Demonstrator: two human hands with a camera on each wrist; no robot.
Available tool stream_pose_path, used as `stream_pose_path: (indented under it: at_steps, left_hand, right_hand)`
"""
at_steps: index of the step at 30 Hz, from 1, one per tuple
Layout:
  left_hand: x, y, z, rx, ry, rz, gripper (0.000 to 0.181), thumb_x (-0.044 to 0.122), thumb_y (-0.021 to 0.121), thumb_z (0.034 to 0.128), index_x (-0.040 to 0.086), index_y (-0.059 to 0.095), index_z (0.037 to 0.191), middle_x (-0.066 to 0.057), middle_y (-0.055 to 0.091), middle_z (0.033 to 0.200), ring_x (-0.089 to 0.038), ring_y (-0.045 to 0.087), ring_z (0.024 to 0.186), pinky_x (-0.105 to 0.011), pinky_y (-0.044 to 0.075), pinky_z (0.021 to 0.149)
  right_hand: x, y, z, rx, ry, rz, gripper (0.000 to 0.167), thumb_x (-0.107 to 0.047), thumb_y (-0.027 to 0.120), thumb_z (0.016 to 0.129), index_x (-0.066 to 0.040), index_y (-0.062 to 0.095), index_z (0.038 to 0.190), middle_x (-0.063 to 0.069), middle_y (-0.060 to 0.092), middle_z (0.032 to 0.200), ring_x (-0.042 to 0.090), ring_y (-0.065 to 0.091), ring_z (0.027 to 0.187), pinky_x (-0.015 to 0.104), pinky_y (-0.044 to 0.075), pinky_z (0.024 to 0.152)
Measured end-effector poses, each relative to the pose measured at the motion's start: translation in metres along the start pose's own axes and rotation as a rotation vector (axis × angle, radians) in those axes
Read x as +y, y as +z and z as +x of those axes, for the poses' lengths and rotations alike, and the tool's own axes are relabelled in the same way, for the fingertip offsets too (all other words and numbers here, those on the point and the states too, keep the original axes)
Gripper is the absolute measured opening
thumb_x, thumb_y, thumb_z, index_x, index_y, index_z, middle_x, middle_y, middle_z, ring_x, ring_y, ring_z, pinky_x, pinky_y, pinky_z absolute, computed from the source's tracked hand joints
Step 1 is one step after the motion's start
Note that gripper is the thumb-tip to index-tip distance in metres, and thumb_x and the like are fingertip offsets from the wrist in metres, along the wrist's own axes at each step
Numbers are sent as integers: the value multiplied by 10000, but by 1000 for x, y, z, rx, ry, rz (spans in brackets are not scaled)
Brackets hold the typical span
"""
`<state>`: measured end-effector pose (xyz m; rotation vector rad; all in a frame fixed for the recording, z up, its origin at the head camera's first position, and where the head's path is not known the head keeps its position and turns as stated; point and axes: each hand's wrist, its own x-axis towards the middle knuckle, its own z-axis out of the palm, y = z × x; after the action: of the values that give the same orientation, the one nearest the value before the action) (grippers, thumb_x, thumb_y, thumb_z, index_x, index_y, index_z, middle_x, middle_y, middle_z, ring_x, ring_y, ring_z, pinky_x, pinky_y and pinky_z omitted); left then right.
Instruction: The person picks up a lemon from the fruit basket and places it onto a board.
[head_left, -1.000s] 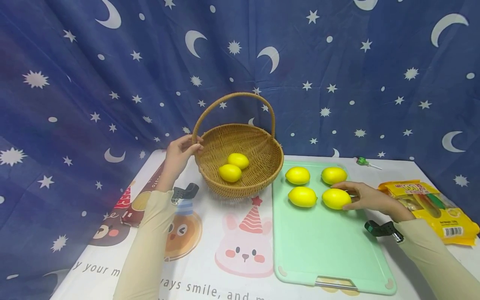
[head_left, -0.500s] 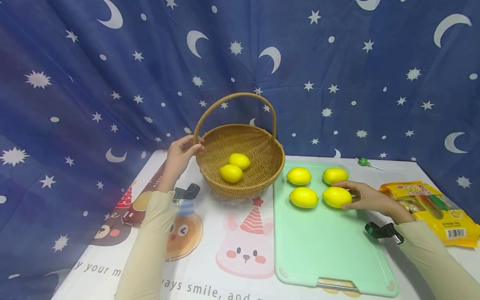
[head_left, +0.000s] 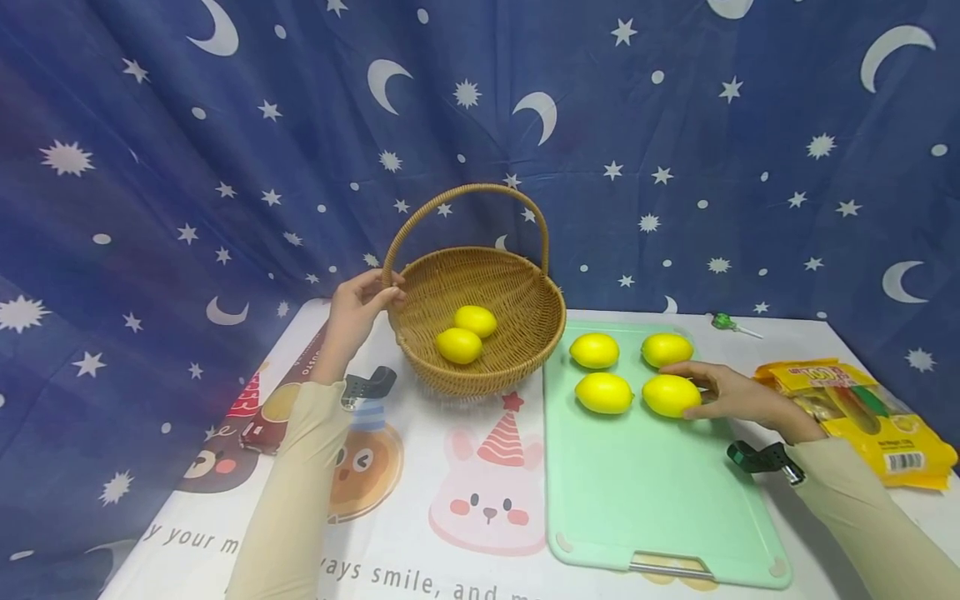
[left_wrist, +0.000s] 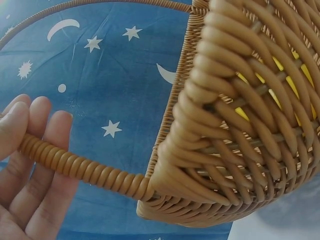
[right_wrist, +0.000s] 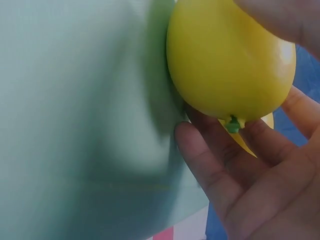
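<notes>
A wicker basket (head_left: 517, 350) stands at the back of the table with two lemons (head_left: 459, 345) inside. My left hand (head_left: 357, 312) holds the left end of its arched handle (head_left: 465, 190); in the left wrist view the thumb and fingers (left_wrist: 55, 135) lie on either side of the handle. On the green cutting board (head_left: 645, 492) rest several lemons (head_left: 604, 392) in two rows. My right hand (head_left: 731, 396) grips the front right lemon (head_left: 670, 396), thumb on one side and fingers on the other. Seen from the right wrist, this lemon (right_wrist: 225, 60) has a green stem tip and sits against the board.
A yellow snack bag (head_left: 862, 417) lies right of the board, beside my right forearm. A green lollipop (head_left: 723, 322) is behind it near the back edge. The dark red package (head_left: 281, 400) lies partly behind my left arm. A blue curtain (head_left: 480, 100) hangs behind the table.
The whole view shifts slightly with the head. Both hands keep their places on the basket handle and the lemon; nothing else visibly moves.
</notes>
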<state>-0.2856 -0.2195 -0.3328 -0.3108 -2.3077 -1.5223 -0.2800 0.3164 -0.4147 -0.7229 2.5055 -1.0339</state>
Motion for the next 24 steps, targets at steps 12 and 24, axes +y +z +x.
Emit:
stream_pose_path:
  at_steps: [12,24]
  left_hand:
    - [-2,0,1,-1,-10,-6,232,152,604,918,-14,636,1076,77,681,825,20,646,735,-183,565,728]
    - [-2,-1,2,-5,-25,-35,209,62,591,914,-53,627,1084,98,673,812,16,646,723,-207,570,722]
  right_hand:
    - [-3,0,0,22,-35,5,676,-185,737,806,12,415,1367,283,432,1361,-190,436,1034,134,496,843]
    - [-13,-21,-7,39,-138,56,583,-70,675,848,63,397,1343,-61,533,1307,-118,512,1095,137,499,876]
